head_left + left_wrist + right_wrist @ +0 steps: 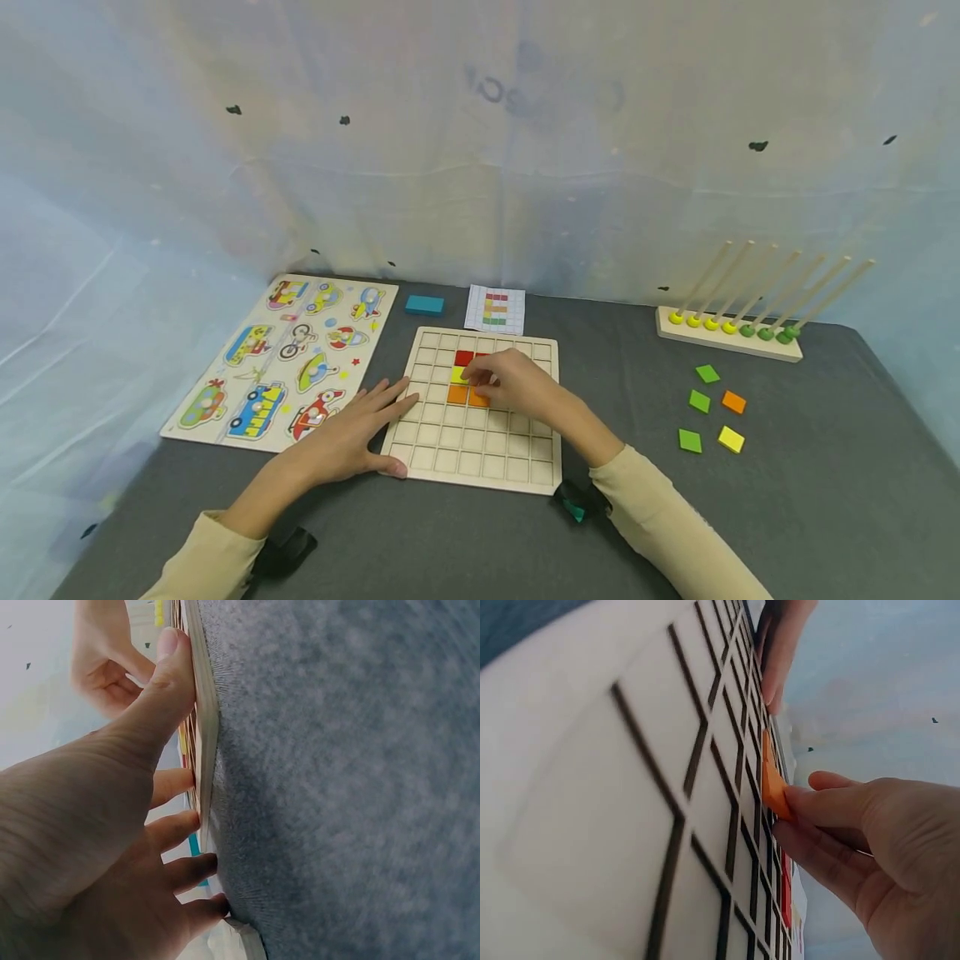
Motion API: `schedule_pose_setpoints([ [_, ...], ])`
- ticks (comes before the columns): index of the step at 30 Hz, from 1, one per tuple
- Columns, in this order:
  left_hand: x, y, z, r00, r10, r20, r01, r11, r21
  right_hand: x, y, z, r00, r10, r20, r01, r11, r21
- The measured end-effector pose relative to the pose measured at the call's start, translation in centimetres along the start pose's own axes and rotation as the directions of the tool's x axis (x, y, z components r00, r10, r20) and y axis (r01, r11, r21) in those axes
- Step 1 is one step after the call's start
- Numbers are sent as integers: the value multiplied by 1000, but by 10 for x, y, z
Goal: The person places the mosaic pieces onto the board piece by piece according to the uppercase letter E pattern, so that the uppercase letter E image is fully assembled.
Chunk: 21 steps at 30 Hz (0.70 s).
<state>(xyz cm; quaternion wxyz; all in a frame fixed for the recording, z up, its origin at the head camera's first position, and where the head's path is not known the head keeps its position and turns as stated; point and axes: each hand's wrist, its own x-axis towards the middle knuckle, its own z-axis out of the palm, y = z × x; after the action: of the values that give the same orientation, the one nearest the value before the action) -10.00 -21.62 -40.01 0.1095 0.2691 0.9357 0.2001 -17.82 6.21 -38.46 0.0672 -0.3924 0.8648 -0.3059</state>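
Observation:
A wooden grid board lies on the dark cloth. My left hand spreads over its left edge, thumb at the near corner and fingers along the side. Above the middle of the grid, my right hand pinches an orange tile, which looks tilted against the board in the right wrist view. Left of it in the head view, another orange tile sits in a square. Behind are a yellow tile and a red tile; the right fingers partly cover that area.
A picture puzzle board lies at the left. Behind the grid are a teal block and a printed pattern card. To the right lie loose green tiles, an orange one, a yellow one and a pegged bead rack.

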Motion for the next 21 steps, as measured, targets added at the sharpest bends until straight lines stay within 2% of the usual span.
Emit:
schedule_pose_setpoints([
  [7,-1,-2,0,1000,12,-2,-12,1000,18,1,-1,6,1000,14,-22,-15,999,-42],
  [12,-2,-2,1,1000,12,-6,-12,1000,9,0,-2,6,1000,27,-14,-28,999,-25],
  [18,0,-2,1,1000,16,3,-16,1000,10,-9,-4,-6,1000,21,-17,-20,998,51],
  [21,0,-2,1,1000,12,3,-12,1000,13,-17,-3,-16,999,14,-31,-13,999,43],
])
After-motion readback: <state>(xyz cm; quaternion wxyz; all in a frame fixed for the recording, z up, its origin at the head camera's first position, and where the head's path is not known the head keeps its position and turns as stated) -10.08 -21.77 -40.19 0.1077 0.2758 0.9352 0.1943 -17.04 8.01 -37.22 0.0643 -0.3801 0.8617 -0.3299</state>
